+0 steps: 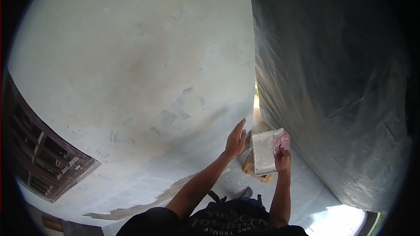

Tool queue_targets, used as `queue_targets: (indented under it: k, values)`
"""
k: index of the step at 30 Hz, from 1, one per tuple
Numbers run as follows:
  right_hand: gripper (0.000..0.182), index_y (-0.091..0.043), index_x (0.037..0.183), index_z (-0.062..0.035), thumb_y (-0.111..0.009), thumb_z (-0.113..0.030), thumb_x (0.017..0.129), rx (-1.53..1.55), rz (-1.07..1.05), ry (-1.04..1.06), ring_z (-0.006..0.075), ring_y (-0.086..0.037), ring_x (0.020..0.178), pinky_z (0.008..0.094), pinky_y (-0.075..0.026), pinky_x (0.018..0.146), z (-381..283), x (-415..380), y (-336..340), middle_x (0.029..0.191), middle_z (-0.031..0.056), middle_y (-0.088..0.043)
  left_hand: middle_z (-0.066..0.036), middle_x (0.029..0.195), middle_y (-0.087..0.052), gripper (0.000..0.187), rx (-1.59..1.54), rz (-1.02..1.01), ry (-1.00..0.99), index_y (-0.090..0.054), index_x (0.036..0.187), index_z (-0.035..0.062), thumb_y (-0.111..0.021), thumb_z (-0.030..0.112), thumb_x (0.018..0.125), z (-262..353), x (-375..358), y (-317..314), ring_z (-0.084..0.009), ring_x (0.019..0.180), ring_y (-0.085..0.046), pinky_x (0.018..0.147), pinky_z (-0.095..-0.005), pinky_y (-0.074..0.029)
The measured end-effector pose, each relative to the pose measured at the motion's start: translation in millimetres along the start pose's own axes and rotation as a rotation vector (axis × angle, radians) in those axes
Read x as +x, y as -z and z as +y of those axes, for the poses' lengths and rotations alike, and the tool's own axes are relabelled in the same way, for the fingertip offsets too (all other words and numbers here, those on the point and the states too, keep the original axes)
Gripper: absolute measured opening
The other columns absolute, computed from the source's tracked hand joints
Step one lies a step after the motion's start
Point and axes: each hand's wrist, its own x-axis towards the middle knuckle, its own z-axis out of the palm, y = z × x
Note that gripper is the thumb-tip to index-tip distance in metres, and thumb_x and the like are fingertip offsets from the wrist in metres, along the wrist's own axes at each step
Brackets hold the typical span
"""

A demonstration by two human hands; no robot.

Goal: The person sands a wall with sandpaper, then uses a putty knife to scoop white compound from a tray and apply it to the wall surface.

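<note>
My left hand (236,140) is held flat with its fingers stretched out, at the right edge of the pale wall (131,61). Nothing is in it. In my right hand (283,158) is a flat rectangular block (264,153), crusted in white, with a pink patch along its right side. My thumb lies over the near face and the other fingers are mostly hidden behind it. Just beyond the block, partly covered by it, stands a yellowish stool (249,166). Grey scuffs and smooth white patches mark the wall.
Dark plastic sheeting (323,61) hangs on the right, with a narrow bright gap between it and the wall. A brown window frame with bars (43,157) is set low on the left. Grey tiled floor (302,188) shows below, brightly lit at lower right.
</note>
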Motion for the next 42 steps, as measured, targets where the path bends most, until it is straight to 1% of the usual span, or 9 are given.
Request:
queue_targets:
  k: [8,12,15,25,34,36,37,39,42]
  values:
    - [0.009,-0.064,0.102,-0.0082,-0.065,-0.008,0.093,-0.061,-0.105,-0.059,0.0105,-0.070,0.077,0.0276,-0.062,0.070,-8,-28,-36,0.088,-0.0014,-0.070,-0.027,0.144,-0.050,0.043,0.078,0.166,-0.040,-0.043,0.144,-0.0041,-0.041,0.011,0.104,18,-31,34,-0.0412,0.134,-0.049,0.113,-0.0440,-0.038]
    - [0.013,-0.065,0.106,-0.0082,-0.065,-0.007,0.093,-0.085,-0.168,-0.040,0.0117,-0.069,0.085,0.0283,-0.062,0.071,-22,-21,-63,0.099,0.0011,-0.069,-0.027,0.144,-0.050,0.043,0.107,0.191,-0.036,-0.042,0.144,-0.0041,-0.041,0.011,0.104,33,-21,48,-0.0412,0.134,-0.049,0.113,-0.0444,-0.039]
    - [0.026,-0.063,0.120,-0.0079,-0.062,-0.003,0.094,-0.091,-0.296,-0.029,0.0156,-0.070,0.092,0.0325,-0.063,0.075,-23,16,-69,0.108,0.0029,-0.069,-0.027,0.145,-0.049,0.043,0.125,0.235,-0.090,-0.043,0.144,-0.0059,-0.041,0.011,0.104,41,0,56,-0.0415,0.135,-0.048,0.113,-0.0445,-0.038]
    - [0.023,-0.063,0.116,-0.0079,-0.066,-0.006,0.093,-0.259,-0.573,0.108,0.0127,-0.068,0.091,0.0291,-0.059,0.072,-117,86,-217,0.106,0.0032,-0.069,-0.027,0.144,-0.050,0.043,0.219,0.383,-0.361,-0.044,0.142,-0.0060,-0.042,0.006,0.101,88,143,48,-0.0421,0.135,-0.048,0.113,-0.0455,-0.038]
    - [0.026,-0.063,0.119,0.0050,-0.063,0.001,0.093,-0.493,-0.801,0.776,0.0174,-0.067,0.089,0.0298,-0.060,0.072,-169,174,-351,0.109,0.0111,-0.067,-0.018,0.145,-0.053,0.045,0.700,0.611,-0.679,-0.052,0.137,-0.0024,-0.051,0.006,0.093,143,292,100,-0.0354,0.142,-0.042,0.117,-0.0508,-0.032]
    - [0.035,-0.063,0.125,0.0018,-0.064,0.003,0.091,-0.607,-0.794,1.208,0.0196,-0.065,0.087,0.0317,-0.057,0.068,-169,190,-380,0.104,0.0141,-0.064,-0.015,0.148,-0.051,0.045,0.887,0.657,-0.687,-0.053,0.137,-0.0007,-0.052,0.007,0.093,143,314,117,-0.0333,0.143,-0.040,0.117,-0.0501,-0.031]
    - [0.035,-0.063,0.125,0.0018,-0.064,0.003,0.091,-0.614,-0.807,1.206,0.0196,-0.065,0.087,0.0317,-0.057,0.068,-169,194,-393,0.104,0.0141,-0.064,-0.014,0.152,-0.047,0.048,0.969,0.658,-0.675,-0.052,0.140,0.0000,-0.049,0.004,0.092,139,321,125,-0.0315,0.148,-0.034,0.118,-0.0536,-0.028]
    - [0.052,-0.062,0.132,-0.0039,-0.065,0.008,0.081,-0.732,-0.716,1.596,0.0264,-0.060,0.091,0.0386,-0.054,0.074,-167,203,-418,0.102,0.0163,-0.058,-0.013,0.153,-0.046,0.049,1.047,0.685,-0.635,-0.052,0.140,0.0010,-0.050,0.005,0.092,123,325,141,-0.0303,0.148,-0.034,0.118,-0.0534,-0.028]
    - [0.065,-0.063,0.133,-0.0072,-0.065,0.010,0.071,-0.817,-0.652,1.881,0.0329,-0.053,0.098,0.0443,-0.049,0.082,-160,225,-440,0.107,0.0160,-0.054,-0.010,0.154,-0.046,0.051,1.201,0.662,-0.574,-0.053,0.140,0.0025,-0.054,0.009,0.090,121,333,140,-0.0267,0.147,-0.036,0.118,-0.0522,-0.030]
